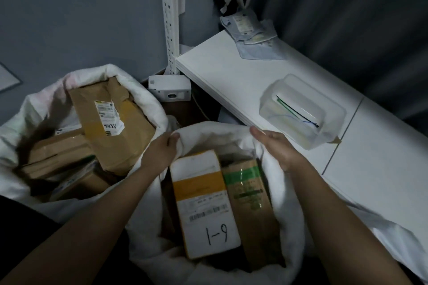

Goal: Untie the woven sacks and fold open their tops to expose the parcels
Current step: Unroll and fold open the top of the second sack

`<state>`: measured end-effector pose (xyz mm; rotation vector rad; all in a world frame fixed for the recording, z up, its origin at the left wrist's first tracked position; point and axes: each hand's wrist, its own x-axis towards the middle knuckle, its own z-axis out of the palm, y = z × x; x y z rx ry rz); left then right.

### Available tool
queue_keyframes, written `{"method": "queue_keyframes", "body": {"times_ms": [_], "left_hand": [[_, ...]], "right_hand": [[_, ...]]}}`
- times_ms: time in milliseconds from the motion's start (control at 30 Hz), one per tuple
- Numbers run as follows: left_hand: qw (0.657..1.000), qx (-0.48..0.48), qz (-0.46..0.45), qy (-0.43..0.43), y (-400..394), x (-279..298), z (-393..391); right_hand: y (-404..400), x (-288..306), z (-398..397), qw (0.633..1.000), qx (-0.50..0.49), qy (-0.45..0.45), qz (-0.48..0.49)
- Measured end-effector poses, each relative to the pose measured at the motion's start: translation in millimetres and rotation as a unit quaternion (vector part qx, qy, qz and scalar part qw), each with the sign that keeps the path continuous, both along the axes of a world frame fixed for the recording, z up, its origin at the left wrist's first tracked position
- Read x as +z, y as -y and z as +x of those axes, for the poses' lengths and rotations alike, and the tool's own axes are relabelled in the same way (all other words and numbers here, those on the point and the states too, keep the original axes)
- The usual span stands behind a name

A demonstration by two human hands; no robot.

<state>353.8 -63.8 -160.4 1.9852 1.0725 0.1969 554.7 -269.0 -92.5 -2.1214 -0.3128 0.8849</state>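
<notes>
Sack rim (215, 128) between left hand (162, 150) and right hand (278, 146).

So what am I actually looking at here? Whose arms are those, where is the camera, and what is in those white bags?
There is no machine here: these are a person's two bare arms, filmed by a single wide-angle camera worn on the head, looking forward and down. The left hand and the right hand each grip the rim of the near white sack, which is folded open. Inside it lie a white and yellow parcel marked "1-9" and a brown parcel with green tape. A second sack on the left is also open and shows brown cardboard parcels. To the right is a white shelf carrying a clear plastic container and some crumpled packets.
</notes>
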Motion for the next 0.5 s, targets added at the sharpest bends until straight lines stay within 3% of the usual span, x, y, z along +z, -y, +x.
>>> {"method": "queue_keyframes", "body": {"times_ms": [67,167,267,400,500], "left_hand": [[0.997,-0.034,0.067,0.021,-6,-1,-7],[0.995,-0.056,0.076,-0.011,-10,4,-15],[0.988,-0.076,0.125,-0.053,-3,-7,-36],[0.993,-0.006,0.087,-0.082,24,-3,-67],[0.992,0.08,0.02,-0.096,49,3,-87]], "right_hand": [[-8,3,6,0.998,-0.038,-0.014,0.04],[6,-9,2,0.996,-0.019,0.092,0.002],[43,-18,-21,0.993,-0.062,0.091,-0.029],[87,-23,-52,0.975,-0.115,0.116,-0.15],[107,-26,-80,0.969,-0.152,0.121,-0.153]]}}
